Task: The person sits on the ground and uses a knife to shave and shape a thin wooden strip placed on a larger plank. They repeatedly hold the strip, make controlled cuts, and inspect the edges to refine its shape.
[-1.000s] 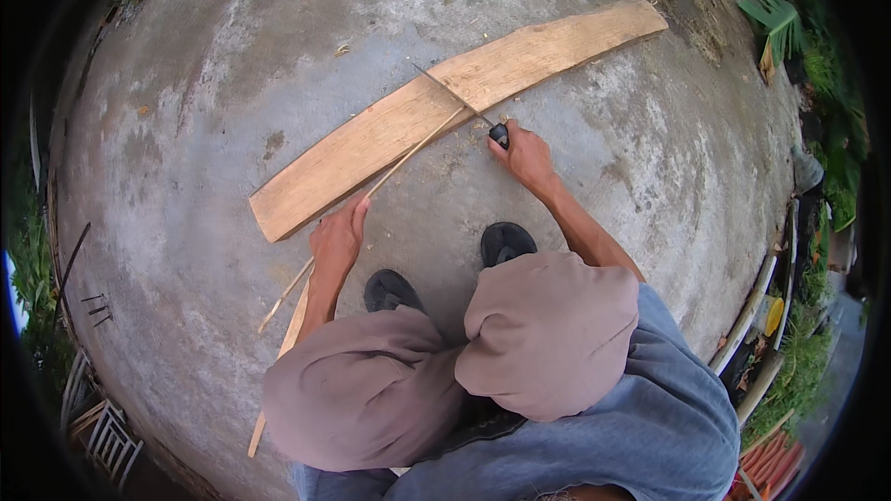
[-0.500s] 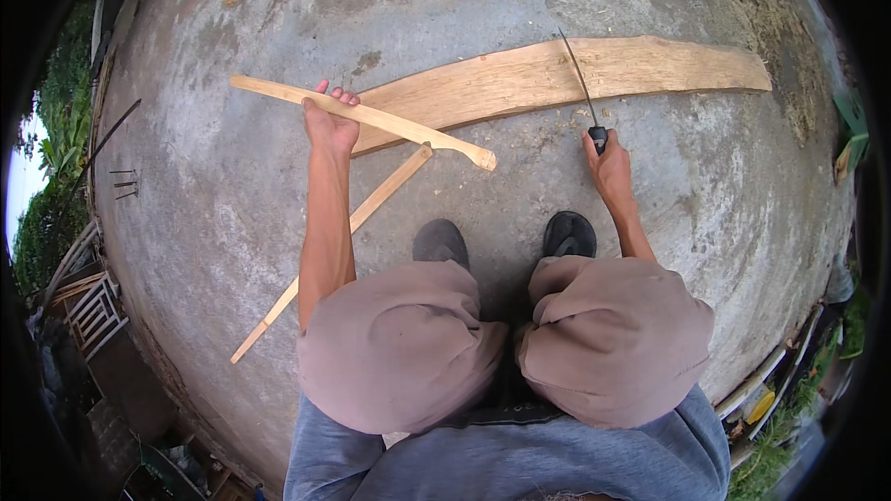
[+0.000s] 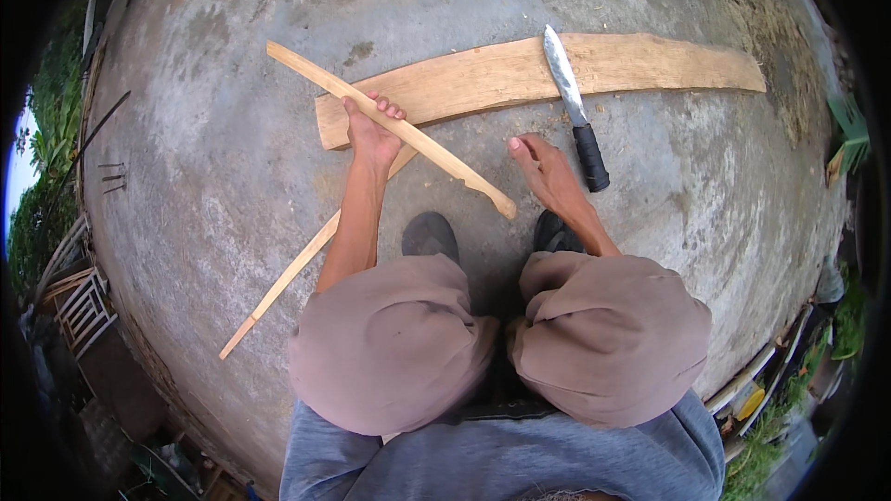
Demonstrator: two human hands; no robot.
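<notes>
My left hand (image 3: 373, 137) is closed round a pale carved wooden stick (image 3: 434, 154), which slants from far left to near right, its notched, shaped end towards my knees. Between that end and a machete is my right hand (image 3: 553, 176), with nothing in it, its fingers partly bent and pointing left. The machete (image 3: 590, 158) lies by itself, its blade across a long wooden plank (image 3: 668, 63) and its black wrapped handle towards me. Partly behind my left forearm, a second thin wooden stick (image 3: 288, 275) slopes down to the left on the ground.
Stained concrete (image 3: 204, 176) spreads round my feet. A dark shoe (image 3: 431, 236) shows in front of each knee. A white slatted frame (image 3: 85, 311) and clutter stand along the left edge; a green leaf-like object (image 3: 848, 130) is at the right edge.
My right hand has let go of the machete, which now lies flat across the plank, and has moved left. My left hand has shifted right and nearer, turning the carved stick more steeply.
</notes>
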